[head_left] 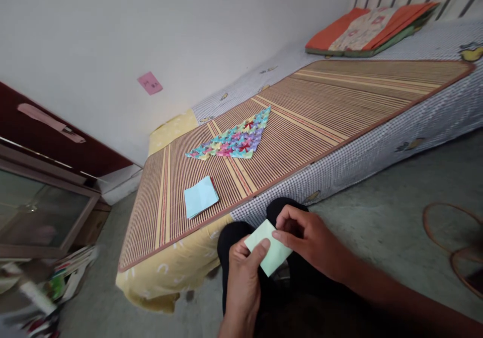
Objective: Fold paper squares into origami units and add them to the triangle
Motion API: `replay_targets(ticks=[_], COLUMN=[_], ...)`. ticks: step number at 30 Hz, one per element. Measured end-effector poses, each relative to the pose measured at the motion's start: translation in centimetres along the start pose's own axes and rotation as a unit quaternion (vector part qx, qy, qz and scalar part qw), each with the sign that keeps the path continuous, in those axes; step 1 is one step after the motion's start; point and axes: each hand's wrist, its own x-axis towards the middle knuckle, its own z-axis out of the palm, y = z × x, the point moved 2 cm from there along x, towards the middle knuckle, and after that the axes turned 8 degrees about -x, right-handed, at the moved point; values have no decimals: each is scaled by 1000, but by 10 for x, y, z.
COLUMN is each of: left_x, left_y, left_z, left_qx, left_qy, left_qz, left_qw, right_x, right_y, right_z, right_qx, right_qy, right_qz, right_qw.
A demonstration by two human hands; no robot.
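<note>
Pale green paper square (272,256) is held just above the person's dark-clothed knees (236,235), in front of the near edge of a bed (339,164). The left hand (243,275) pinches it, thumb flat on top and fingers beneath; the right hand (313,235) pinches its upper right edge between thumb and bent forefinger. Near the knees, on a striped mat (151,212) covering the bed, lies a stack of light blue paper (201,197), dark red showing at one edge. Beyond it, a patchwork of folded paper (236,142) in turquoise, pink, purple, red and yellow tapers leftward. A folded orange quilt (394,23) lies at the far right. On the white wall (207,36), a pink slip (150,83) bears dark marks too small to read.
</note>
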Motion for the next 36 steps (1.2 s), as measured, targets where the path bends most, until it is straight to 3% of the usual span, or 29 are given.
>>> replay_targets(ticks=[36], left_x=[-2], left_y=[-3], left_z=[-2], left_qx=[49], left_qy=[8], left_qz=[8], left_qw=[999], right_x=[0], right_y=[5], right_z=[2], right_qx=[-3], right_qy=[15], right_qz=[14], right_qw=[1000])
